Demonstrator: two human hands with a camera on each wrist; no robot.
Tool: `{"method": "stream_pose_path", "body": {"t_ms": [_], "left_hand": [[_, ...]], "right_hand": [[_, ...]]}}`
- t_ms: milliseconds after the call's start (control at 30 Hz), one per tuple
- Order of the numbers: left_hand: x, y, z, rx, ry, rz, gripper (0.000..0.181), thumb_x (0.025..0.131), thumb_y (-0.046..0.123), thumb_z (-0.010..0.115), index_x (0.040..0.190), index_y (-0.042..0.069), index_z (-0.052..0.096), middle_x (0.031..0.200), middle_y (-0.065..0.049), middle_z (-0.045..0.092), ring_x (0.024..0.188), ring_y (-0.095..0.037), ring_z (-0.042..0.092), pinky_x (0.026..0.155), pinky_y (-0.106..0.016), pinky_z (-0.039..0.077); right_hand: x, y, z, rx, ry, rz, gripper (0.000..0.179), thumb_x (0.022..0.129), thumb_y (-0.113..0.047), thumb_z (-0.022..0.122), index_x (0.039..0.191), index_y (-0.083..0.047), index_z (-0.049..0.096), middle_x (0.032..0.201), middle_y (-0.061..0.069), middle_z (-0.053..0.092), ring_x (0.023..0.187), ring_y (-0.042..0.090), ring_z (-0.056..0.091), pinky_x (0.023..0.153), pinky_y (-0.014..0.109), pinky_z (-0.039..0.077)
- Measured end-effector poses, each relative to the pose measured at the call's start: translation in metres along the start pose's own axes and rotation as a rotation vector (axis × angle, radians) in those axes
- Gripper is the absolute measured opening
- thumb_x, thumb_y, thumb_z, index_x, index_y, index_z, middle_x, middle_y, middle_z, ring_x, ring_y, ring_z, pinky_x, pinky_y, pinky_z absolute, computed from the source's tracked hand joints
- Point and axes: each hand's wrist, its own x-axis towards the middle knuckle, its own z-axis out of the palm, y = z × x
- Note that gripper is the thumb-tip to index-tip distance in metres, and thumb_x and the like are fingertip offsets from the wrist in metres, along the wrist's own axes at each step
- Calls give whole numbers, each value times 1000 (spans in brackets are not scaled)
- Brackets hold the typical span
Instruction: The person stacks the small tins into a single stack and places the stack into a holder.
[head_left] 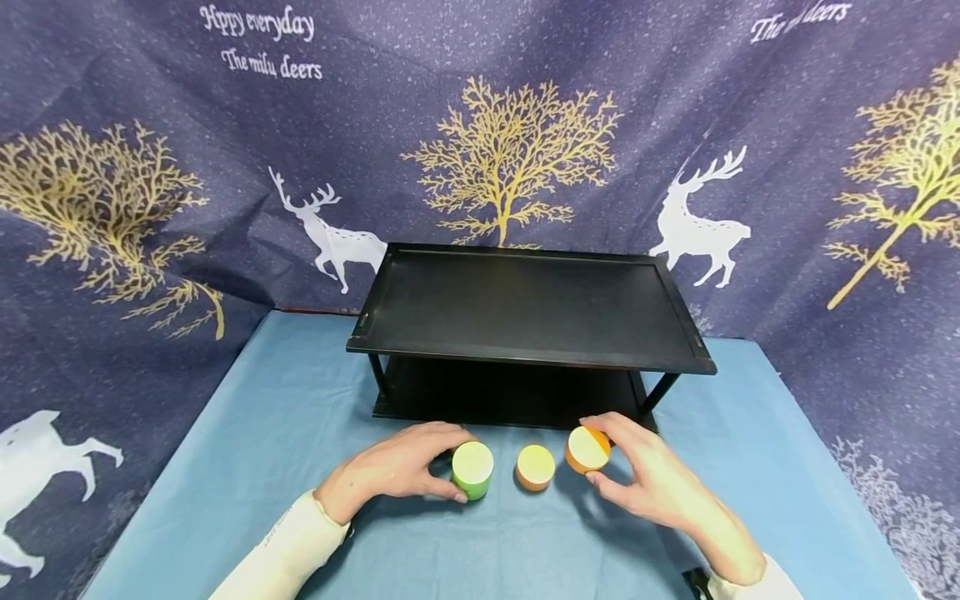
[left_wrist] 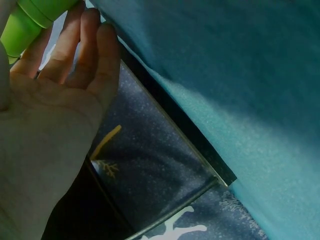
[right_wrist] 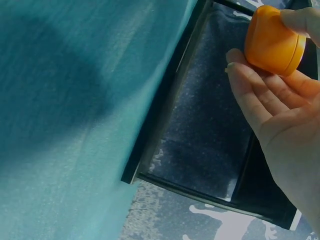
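Observation:
My left hand holds a small green round container with a pale top, thumb on the near side and fingers behind it. In the left wrist view, the same green container shows a groove around its side. With thumb and fingers, my right hand grips a small orange round container, its pale top tilted toward the head camera. Its rounded orange side shows in the right wrist view, the thumb pressed against it. Between the hands, a third, orange-sided container with a yellowish top stands on the blue cloth.
Behind the containers stands a black two-tier rack, its lower shelf close beyond the hands. Blue cloth covers the table. A dark blue curtain with white deer and golden trees hangs behind and at both sides.

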Motion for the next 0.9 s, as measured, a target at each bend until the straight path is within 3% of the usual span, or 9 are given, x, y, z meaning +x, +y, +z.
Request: {"method": "stream_pose_path", "body": {"t_ms": [400,633,900], "left_hand": [[0,3,-1,-4,-5,-6,66,86,57,85,142,31,62,135,19,63,125,-5,57,111,-39,49],[0,3,-1,-2,-7,-10,67,86,59,84,142,32,62,135,19,62,124,-5,57,111,-39,49],[0,2,-1,-6,-8,-8,66,86,59,84,141,32,63,133,19,63,122,-4,58,110,-38,50]], "right_hand": [[3,-5,-2,4,9,-31,66,82,-20,93,140,-23,61,130,-16,63,110,6,63,96,36,60],[7,-6,-1,11,25,-82,63,81,-17,92,137,-14,64,130,-14,64,110,7,64,97,31,58],[10,-11,3,47,-6,-53,63,82,-18,92,138,-16,63,130,-15,63,109,6,64,96,37,60]]}}
